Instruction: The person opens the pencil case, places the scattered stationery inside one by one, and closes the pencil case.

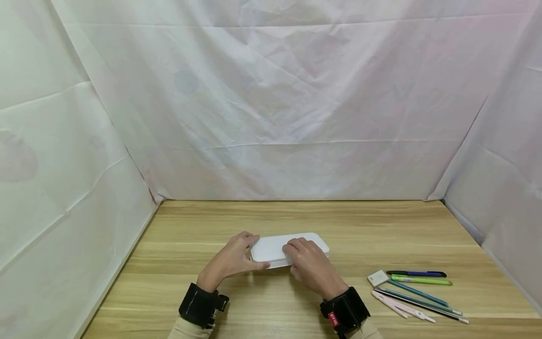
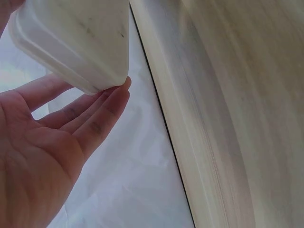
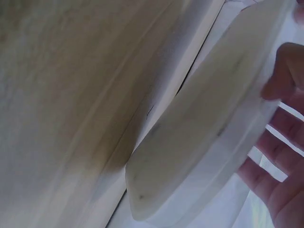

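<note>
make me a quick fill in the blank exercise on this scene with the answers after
1. The case between the hands is coloured ____.
2. In the head view, the left hand grips the case at its ____ end.
3. In the head view, the eraser lies to the ____ of the right hand.
4. The bright pen beside the dark blue pen is coloured ____.

Missing words: white; left; right; green.

Through my remote views: a white oblong box (image 1: 271, 247), round-cornered, broad face up, a ridge along its side, raised above the table (image 1: 203, 216); I note dark scuffs underneath. The left hand (image 1: 233, 256) grips its left end, the right (image 1: 311, 266) its near side.
</note>
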Tool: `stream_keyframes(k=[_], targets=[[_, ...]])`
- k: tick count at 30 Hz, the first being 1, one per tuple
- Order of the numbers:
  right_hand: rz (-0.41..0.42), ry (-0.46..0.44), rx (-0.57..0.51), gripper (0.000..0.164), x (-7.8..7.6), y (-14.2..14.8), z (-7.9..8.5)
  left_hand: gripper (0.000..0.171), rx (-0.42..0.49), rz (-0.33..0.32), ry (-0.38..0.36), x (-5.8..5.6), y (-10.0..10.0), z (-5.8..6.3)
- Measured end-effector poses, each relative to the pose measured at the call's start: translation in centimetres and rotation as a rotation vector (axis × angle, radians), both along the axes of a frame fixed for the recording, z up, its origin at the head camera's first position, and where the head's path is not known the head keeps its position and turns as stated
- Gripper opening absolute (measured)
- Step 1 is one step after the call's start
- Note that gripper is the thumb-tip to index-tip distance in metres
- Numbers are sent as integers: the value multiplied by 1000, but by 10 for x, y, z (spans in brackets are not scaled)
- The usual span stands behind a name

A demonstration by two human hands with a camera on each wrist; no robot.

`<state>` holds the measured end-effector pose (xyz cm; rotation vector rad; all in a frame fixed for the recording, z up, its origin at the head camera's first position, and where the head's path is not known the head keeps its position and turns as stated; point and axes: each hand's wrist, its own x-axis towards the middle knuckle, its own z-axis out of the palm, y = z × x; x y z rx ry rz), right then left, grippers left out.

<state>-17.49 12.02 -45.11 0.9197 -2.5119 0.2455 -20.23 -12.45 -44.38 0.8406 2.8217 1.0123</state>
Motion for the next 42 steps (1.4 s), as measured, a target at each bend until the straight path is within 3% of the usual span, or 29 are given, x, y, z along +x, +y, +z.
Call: stream_keyframes(k=[5, 13, 17, 22, 26, 30, 42], targets=[[-12, -126, -52, 37, -3, 12, 0, 78, -45, -25, -18, -1, 0, -1], [-195, -420, -123, 70, -6, 31, -1, 79, -80, -64, -71, -1, -2, -6], [-227, -491, -153, 76, -7, 32, -4, 83, -83, -73, -100, -1, -4, -8], [-241, -464, -114, 86, -8, 34, -8, 68, -78, -132, -68, -3, -3, -8], [-247, -428, -85, 91, -8, 37, -8, 66, -54, -125, -104, -4, -2, -7], [-239, -413, -89, 88, -7, 38, -5, 70, -37, -94, -140, -5, -3, -8], [-226, -384, -120, 69, 5, 36, 24, 62, -12, -72, -100, -5, -6, -7]])
